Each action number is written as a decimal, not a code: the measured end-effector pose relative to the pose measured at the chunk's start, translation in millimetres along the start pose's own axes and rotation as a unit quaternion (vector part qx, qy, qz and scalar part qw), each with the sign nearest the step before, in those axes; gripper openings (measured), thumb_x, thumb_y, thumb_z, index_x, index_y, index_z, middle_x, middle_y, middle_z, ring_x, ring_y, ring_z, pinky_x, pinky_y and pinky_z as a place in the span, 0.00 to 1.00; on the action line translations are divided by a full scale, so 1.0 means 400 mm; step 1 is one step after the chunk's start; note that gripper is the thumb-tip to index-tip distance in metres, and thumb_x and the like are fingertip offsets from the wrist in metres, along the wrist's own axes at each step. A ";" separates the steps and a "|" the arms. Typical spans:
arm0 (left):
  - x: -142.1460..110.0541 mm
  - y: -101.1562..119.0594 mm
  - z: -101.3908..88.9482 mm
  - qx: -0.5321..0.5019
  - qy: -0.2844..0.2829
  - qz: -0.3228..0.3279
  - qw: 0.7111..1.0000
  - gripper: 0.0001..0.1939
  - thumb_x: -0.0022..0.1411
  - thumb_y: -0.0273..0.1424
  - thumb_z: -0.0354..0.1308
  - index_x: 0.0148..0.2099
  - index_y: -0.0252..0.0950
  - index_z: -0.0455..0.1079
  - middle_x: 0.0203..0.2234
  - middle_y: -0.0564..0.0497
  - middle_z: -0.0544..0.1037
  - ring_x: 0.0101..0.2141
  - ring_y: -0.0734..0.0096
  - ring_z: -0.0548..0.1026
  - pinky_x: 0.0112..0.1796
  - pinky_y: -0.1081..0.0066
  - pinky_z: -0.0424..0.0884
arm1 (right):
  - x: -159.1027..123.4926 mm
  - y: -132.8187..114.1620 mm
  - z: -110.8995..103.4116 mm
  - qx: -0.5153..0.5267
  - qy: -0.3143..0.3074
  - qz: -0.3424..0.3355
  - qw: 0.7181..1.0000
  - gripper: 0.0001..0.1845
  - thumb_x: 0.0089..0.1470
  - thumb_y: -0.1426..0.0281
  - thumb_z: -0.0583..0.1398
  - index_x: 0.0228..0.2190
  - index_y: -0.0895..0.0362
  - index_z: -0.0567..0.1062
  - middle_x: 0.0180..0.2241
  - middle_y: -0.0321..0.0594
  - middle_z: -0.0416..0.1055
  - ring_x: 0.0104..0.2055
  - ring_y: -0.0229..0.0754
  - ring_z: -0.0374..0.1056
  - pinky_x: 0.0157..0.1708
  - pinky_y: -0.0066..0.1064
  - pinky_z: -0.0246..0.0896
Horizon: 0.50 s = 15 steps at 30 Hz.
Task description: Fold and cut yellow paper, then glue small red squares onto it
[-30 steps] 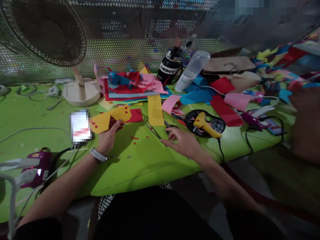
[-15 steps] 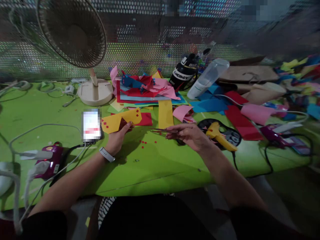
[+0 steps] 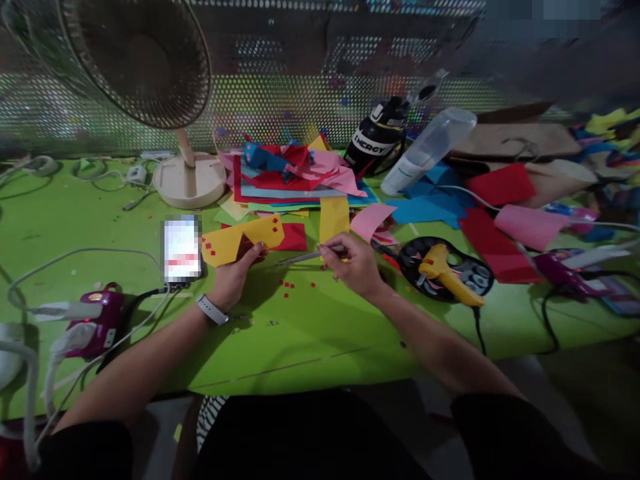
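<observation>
My left hand (image 3: pixel 240 270) pinches a cut yellow paper piece (image 3: pixel 220 248) by its lower edge. Small red squares sit near both ends of this paper, and a notch shows at its middle. In my right hand (image 3: pixel 353 263) are slim metal tweezers (image 3: pixel 305 257), their tips pointing left, a little short of my left hand. Below the tweezers several tiny red paper squares (image 3: pixel 287 285) lie loose on the green table (image 3: pixel 320 333). Just behind the yellow piece lies a red paper strip (image 3: pixel 295 237). Fingertips on the far side of the yellow paper are hidden.
A phone (image 3: pixel 183 250) stands at left, near a purple power adapter (image 3: pixel 95 320) with cables. At right, a yellow glue gun (image 3: pixel 447 277) rests on a black pad. Behind are a fan (image 3: pixel 187 180), stacked coloured paper (image 3: pixel 300 193), a black bottle (image 3: pixel 375 140) and a clear bottle (image 3: pixel 427 153).
My right hand has moved left with the tweezers, bringing their tips closer to the yellow paper. A black-and-red handle beside the pad is now uncovered. My left hand stays nearly still.
</observation>
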<state>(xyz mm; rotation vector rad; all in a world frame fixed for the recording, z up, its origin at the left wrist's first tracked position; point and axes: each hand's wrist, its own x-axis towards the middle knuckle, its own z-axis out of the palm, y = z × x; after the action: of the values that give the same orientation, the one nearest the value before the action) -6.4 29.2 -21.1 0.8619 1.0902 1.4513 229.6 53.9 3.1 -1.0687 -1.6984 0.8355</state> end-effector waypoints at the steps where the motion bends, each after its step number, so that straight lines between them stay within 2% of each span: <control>1: 0.000 0.001 0.002 0.000 0.004 -0.001 1.000 0.14 0.53 0.35 0.69 0.41 0.36 0.75 0.36 0.49 0.81 0.35 0.67 0.79 0.40 0.65 0.76 | -0.005 0.006 0.006 -0.022 -0.011 -0.021 0.999 0.13 0.55 0.60 0.63 0.27 0.56 0.72 0.21 0.32 0.70 0.18 0.32 0.65 0.17 0.24 0.62; 3: 0.000 0.002 0.005 -0.006 0.007 -0.001 1.000 0.14 0.52 0.34 0.70 0.41 0.36 0.75 0.36 0.49 0.81 0.35 0.68 0.79 0.40 0.65 0.76 | -0.011 0.011 0.016 -0.027 -0.031 -0.042 0.998 0.11 0.55 0.60 0.63 0.29 0.56 0.74 0.23 0.34 0.72 0.21 0.33 0.67 0.20 0.24 0.64; 6: 0.002 0.002 0.008 -0.023 0.006 -0.001 1.000 0.14 0.52 0.34 0.70 0.40 0.36 0.75 0.35 0.50 0.80 0.34 0.70 0.79 0.39 0.67 0.77 | -0.008 0.007 0.020 0.001 -0.045 -0.019 0.999 0.13 0.55 0.58 0.63 0.34 0.56 0.76 0.23 0.33 0.72 0.19 0.32 0.65 0.17 0.24 0.63; 10: 0.003 0.001 0.008 -0.016 0.002 -0.003 1.000 0.15 0.52 0.35 0.71 0.40 0.36 0.76 0.35 0.49 0.81 0.34 0.70 0.79 0.38 0.67 0.77 | 0.007 0.009 0.015 0.051 -0.026 0.084 0.995 0.18 0.50 0.54 0.66 0.32 0.57 0.76 0.19 0.30 0.68 0.14 0.31 0.63 0.12 0.22 0.57; 13: 0.002 0.000 0.007 -0.001 -0.001 -0.004 1.000 0.15 0.52 0.36 0.70 0.41 0.35 0.76 0.36 0.48 0.81 0.34 0.68 0.79 0.39 0.66 0.77 | 0.019 0.021 0.015 0.142 -0.019 0.178 0.973 0.24 0.42 0.51 0.70 0.30 0.58 0.75 0.20 0.31 0.70 0.14 0.33 0.67 0.11 0.22 0.61; 15: 0.002 -0.001 0.006 0.002 0.000 0.001 1.000 0.15 0.52 0.36 0.70 0.40 0.36 0.76 0.35 0.48 0.81 0.35 0.68 0.79 0.39 0.65 0.77 | 0.028 0.027 0.013 0.182 0.011 0.187 0.965 0.24 0.39 0.51 0.71 0.29 0.58 0.75 0.20 0.32 0.72 0.16 0.35 0.69 0.13 0.23 0.65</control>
<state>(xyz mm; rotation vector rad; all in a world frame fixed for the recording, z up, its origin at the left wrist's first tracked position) -4.2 30.4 -20.7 0.8646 1.0929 1.4514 225.8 68.2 -4.0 -1.1470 -1.2720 1.3130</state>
